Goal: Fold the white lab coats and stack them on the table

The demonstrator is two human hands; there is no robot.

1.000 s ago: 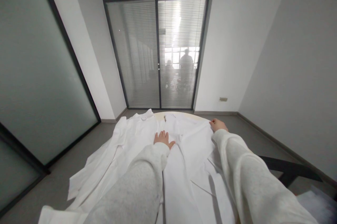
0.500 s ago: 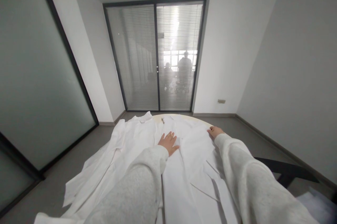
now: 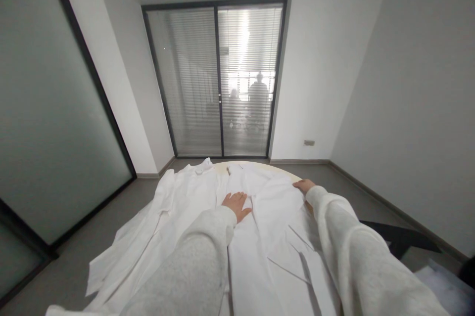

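Note:
A white coat-like garment point(image 3: 267, 237) lies spread across a round table point(image 3: 285, 173), its left part hanging over the table's left side. My left hand point(image 3: 236, 204) rests flat, fingers apart, on the middle of the garment near its front opening. Over at the garment's right shoulder edge, my right hand point(image 3: 305, 186) lies palm down on the cloth. Both arms wear light grey sleeves. Neither hand grips anything that I can see.
A dark chair point(image 3: 397, 242) stands to the right of the table. Glass sliding doors with blinds point(image 3: 217, 81) face me, with people's silhouettes behind them. A frosted glass partition point(image 3: 48, 108) runs along the left. Grey floor surrounds the table.
My left hand slid a little toward me and to the right over the cloth, its fingers spreading. My right hand shifted slightly along the right shoulder edge.

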